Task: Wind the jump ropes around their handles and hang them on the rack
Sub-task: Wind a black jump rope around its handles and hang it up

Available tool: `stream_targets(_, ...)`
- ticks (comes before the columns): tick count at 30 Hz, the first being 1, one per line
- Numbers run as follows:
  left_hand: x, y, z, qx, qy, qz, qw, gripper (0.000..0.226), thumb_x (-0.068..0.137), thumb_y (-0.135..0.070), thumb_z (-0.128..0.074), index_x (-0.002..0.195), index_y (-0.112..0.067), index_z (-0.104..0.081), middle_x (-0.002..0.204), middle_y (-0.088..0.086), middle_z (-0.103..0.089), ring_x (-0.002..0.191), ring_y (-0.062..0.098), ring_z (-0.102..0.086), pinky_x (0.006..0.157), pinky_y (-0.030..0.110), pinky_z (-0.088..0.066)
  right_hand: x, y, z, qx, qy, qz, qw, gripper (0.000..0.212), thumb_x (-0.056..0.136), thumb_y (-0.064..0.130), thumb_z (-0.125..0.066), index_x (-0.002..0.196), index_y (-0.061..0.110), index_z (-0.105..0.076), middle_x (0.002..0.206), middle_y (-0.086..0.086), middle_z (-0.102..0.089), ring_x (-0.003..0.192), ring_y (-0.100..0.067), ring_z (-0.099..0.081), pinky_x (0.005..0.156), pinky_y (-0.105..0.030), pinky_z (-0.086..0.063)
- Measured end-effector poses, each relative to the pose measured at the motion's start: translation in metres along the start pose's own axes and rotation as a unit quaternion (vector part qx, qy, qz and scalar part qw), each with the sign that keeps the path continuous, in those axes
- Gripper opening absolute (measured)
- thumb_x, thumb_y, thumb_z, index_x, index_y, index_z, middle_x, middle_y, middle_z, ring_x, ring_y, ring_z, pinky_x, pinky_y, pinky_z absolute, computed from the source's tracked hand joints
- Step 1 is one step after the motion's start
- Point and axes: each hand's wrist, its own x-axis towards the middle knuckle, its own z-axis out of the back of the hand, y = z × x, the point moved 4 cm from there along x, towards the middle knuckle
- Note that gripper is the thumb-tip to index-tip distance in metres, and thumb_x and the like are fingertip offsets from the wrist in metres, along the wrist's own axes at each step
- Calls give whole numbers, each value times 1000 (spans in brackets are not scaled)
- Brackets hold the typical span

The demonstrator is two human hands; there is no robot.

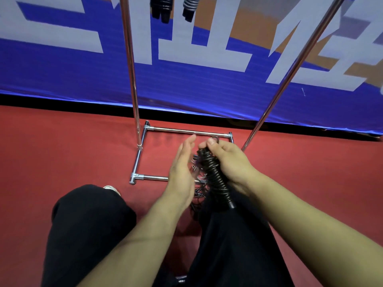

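Banner [186, 79] beyond both hands, blue with pale lettering, above red floor [62, 146]. Rack [132, 69] next: two chrome uprights rising past the fingertips, base frame flat on the floor just ahead of the knuckles. High above the hands, at the top edge, two wound ropes already hanging: black bundle [160, 7] and grey bundle [190, 6], side by side. Dark trouser legs [87, 228] under the forearms.

Right hand [230, 162] clenched round the upper end of the rope [215, 179], thumb on top beside a small loop poking out past the fingers. Black coils packed tight down the handles, lower end slanting back toward the right wrist. Left hand [182, 168] released, fingers straight, palm facing the coils, just beside them; contact hard to tell through the blur. Loose tangle [196, 177] of cord lying below and between the palms, blurred.

Likely finishing the wind or tucking the tail. For a neat result: keep the thumb pinning the last turn, feed slack with the flat left palm, lay each turn touching the one before, no crossing. Then lock the end under a coil before lifting toward the bar, or the wrap may spring loose. Leave the loop free for hanging.
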Motion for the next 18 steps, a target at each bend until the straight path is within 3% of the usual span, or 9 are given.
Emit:
stream_targets(2,-3,-1,-11,-95,-2,33,995,50,90,-49,-53,129,-19,-62,129,6,-66,123,22,-60,110,43,-42,5,-4,-17,12,-9,1,1000,25,102,21,-48,89,11,-67,81,-8,-67,73,-18,-63,73,-33,-53)
stream_targets(3,-3,-2,-11,-112,-13,25,993,46,91,-43,-55,128,-16,-62,126,8,-67,121,24,-61,111,44,-41,9,-7,-21,-37,-27,29,999,24,101,23,-51,89,14,-69,90,-6,-67,81,-17,-63,80,-36,-52)
stream_targets(6,-6,-8,-4,-78,-32,-24,996,31,92,-25,-61,120,-11,-65,118,12,-69,115,25,-64,110,45,-42,9,-2,-25,-209,-76,126,967,22,98,25,-56,90,25,-76,109,4,-61,101,-7,-61,96,-31,-47)
stream_targets(9,-11,-13,-4,5,-57,-57,997,21,91,-25,-67,108,-14,-70,110,10,-73,106,22,-67,102,41,-49,5,2,-26,-173,-88,121,973,21,93,24,-61,83,31,-77,112,5,-60,106,-9,-61,100,-38,-48)
stream_targets(12,-19,-16,-7,94,-101,-103,985,18,89,-26,-72,103,-15,-71,93,-2,-76,92,12,-71,85,30,-55,-4,3,-26,-26,-89,52,994,21,93,28,-62,79,23,-76,105,-7,-68,95,-26,-68,93,-48,-54)
stream_targets(14,-25,-18,-9,140,-124,-135,973,18,87,-23,-74,100,-13,-68,77,-11,-74,73,3,-67,71,22,-51,-8,11,-23,53,-99,10,994,24,97,27,-59,79,17,-72,86,-8,-70,79,-25,-66,76,-39,-56)
stream_targets(18,-30,-22,-22,191,-121,-131,965,16,85,-26,-76,94,-18,-65,66,-11,-69,62,9,-63,65,32,-53,-14,39,-12,64,-119,-12,991,27,99,27,-56,79,15,-70,66,4,-64,72,-19,-60,72,-34,-50)
